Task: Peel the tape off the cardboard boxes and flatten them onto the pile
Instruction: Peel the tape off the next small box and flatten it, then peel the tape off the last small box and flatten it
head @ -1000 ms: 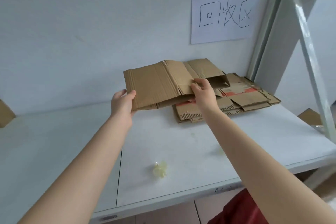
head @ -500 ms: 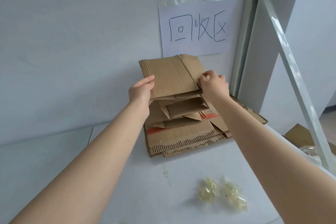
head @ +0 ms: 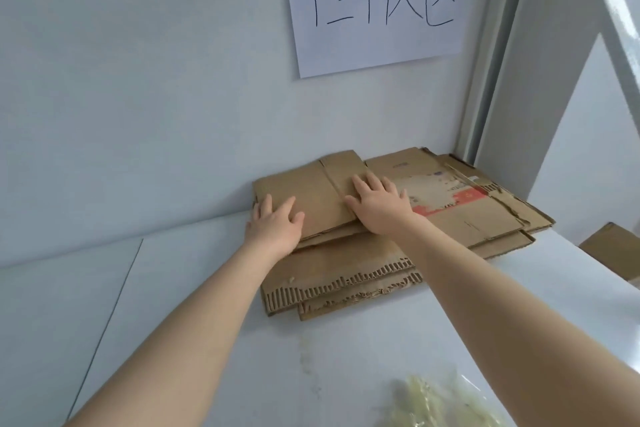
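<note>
Flattened box (head: pixel 311 198) sits on top of the cardboard pile (head: pixel 346 270) at the back of the tabletop (head: pixel 346 357), just below the paper sign (head: pixel 374 45), with my left hand (head: pixel 273 225) and right hand (head: pixel 377 206) both pressing flat on it, fingers spread, gripping nothing.
</note>
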